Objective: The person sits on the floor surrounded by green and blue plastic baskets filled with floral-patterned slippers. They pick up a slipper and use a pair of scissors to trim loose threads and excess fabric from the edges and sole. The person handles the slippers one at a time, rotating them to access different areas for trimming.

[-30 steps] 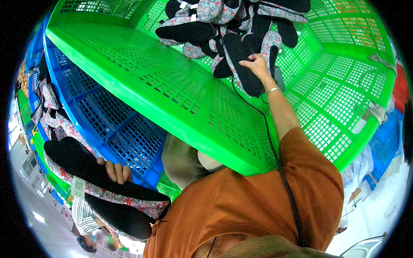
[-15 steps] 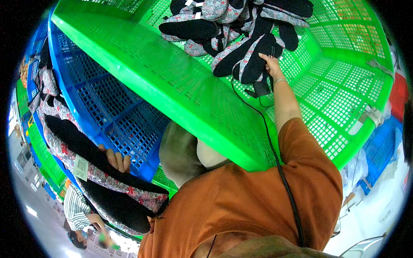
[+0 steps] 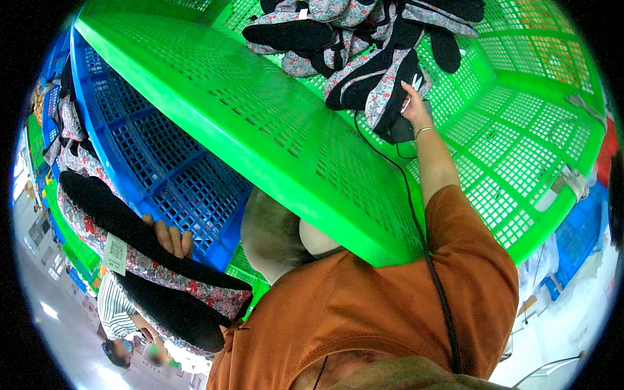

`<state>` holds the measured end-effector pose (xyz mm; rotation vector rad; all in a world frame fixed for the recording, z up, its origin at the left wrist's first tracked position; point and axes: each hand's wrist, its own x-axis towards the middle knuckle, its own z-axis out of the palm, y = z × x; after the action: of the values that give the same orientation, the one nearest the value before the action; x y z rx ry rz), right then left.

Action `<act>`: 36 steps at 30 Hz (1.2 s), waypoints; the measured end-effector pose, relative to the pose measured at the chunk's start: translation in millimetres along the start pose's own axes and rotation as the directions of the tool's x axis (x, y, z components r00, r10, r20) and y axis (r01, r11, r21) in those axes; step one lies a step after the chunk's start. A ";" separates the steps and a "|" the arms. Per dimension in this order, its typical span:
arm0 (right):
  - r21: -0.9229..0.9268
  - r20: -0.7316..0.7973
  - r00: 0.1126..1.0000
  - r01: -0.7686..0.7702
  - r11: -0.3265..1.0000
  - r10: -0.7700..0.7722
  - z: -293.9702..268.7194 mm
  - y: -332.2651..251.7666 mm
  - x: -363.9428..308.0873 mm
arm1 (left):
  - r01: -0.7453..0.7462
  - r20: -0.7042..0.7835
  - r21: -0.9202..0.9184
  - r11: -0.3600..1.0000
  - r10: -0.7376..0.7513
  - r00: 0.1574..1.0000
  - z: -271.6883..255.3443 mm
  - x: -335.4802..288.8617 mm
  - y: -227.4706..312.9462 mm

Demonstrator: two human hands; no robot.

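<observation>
Orange sleeve (image 3: 416, 292): soft orange knit fabric, nearest the camera, covering the person's shoulders and upper right arm; a thin black cord (image 3: 416, 214) runs over it and up along the forearm.
Left hand (image 3: 170, 238): at lower left, fingers (image 3: 175, 235) curled over the edge of a stack of flat shoe pieces, gripping it from behind; only three fingertips show.
Held stack (image 3: 156, 273): long, sole-shaped pieces, matte black on one face and floral grey-pink cloth with red flowers on the other; at least two black faces show. One small pale paper tag (image 3: 115, 254) hangs from it.
Blue crate (image 3: 162, 156): rigid plastic with a square lattice wall, just behind the left hand.
Green crate (image 3: 273, 143): large bright green plastic bin with a smooth thick rim and perforated grid floor, tilted across the view.
Right hand (image 3: 415, 110): reached into the green crate, fingers closed around a black and floral piece at the edge of the heap; a thin bangle sits on the wrist.
Heap of shoe pieces (image 3: 364, 45): farthest, in the upper part of the green crate; many overlapping black and floral pieces, too tangled to count.
</observation>
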<state>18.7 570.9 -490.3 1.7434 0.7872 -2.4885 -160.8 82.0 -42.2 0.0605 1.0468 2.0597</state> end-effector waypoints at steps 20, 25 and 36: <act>-0.717 0.458 0.885 0.423 0.554 -0.083 133.3 -146.9 -223.7 | -0.254 -0.062 -0.075 0.964 0.249 0.966 -62.5 -41.0 -26.3; -0.666 0.492 0.768 0.635 0.391 -0.410 92.3 -229.8 -411.2 | -0.084 0.156 -0.265 0.961 0.129 0.979 -101.6 -55.0 -29.3; -0.985 0.167 0.557 0.120 -0.120 -0.813 -190.9 -153.6 -696.5 | 0.010 -0.073 -0.205 0.979 -0.026 0.997 20.0 -72.2 -32.1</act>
<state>410.3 588.9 135.3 1.4378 2.7771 -0.5386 -84.2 56.8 -30.0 -0.1319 0.8703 2.1564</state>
